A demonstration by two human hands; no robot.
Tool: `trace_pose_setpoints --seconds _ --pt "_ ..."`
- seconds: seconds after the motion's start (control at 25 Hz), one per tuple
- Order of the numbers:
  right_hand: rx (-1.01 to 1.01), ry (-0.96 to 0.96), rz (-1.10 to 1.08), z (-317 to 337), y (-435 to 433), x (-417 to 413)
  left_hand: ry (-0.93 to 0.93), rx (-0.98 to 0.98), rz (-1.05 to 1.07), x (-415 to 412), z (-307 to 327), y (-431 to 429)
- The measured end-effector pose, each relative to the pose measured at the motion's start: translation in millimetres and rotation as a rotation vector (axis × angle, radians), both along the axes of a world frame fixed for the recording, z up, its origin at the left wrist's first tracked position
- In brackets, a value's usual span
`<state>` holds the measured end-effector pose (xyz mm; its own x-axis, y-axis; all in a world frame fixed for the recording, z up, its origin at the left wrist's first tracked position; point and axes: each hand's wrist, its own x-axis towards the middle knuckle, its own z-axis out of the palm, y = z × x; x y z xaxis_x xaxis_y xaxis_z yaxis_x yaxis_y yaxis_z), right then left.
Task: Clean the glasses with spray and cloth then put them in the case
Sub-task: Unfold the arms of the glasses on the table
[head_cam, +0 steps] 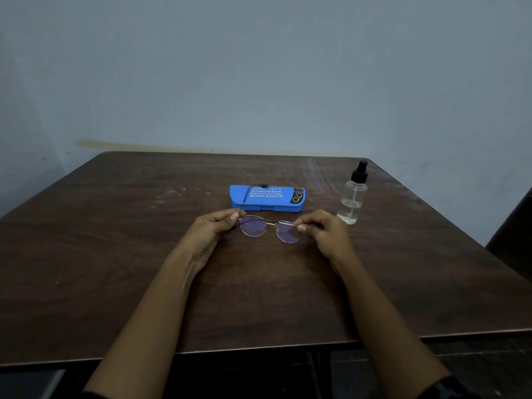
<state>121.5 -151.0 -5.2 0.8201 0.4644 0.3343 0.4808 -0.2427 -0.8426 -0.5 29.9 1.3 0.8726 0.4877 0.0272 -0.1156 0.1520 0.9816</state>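
Thin-rimmed round glasses (269, 229) hang just above the dark wooden table (115, 254), held at both ends. My left hand (214, 230) pinches the left hinge and my right hand (324, 230) pinches the right hinge. Behind the glasses lies a closed blue case (266, 197) with white lettering on its lid. A clear spray bottle (353, 194) with a black pump top stands upright to the right of the case, apart from my right hand. No cloth is visible.
The table's back edge meets a pale wall (259, 82). A dark object (515, 237) stands past the table's right edge. The front edge of the table runs below my forearms.
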Motion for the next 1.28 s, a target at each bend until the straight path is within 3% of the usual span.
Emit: trace_pose_setpoints --seconds 0.32,0.56,0.8,1.28 --pt "0.053 0.013 -0.056 -2 0 1 -0.069 0.17 0.018 1 -6 -1" --pt "0.013 -0.34 -0.141 -3 1 -2 -0.081 0.234 0.045 3 -8 -3" --pt "-0.207 -0.471 -0.153 -7 2 -3 -0.063 0.298 0.166 7 -12 -5" --pt "-0.093 -0.451 -0.15 -3 2 -8 -0.017 0.305 0.254 5 -10 -8"
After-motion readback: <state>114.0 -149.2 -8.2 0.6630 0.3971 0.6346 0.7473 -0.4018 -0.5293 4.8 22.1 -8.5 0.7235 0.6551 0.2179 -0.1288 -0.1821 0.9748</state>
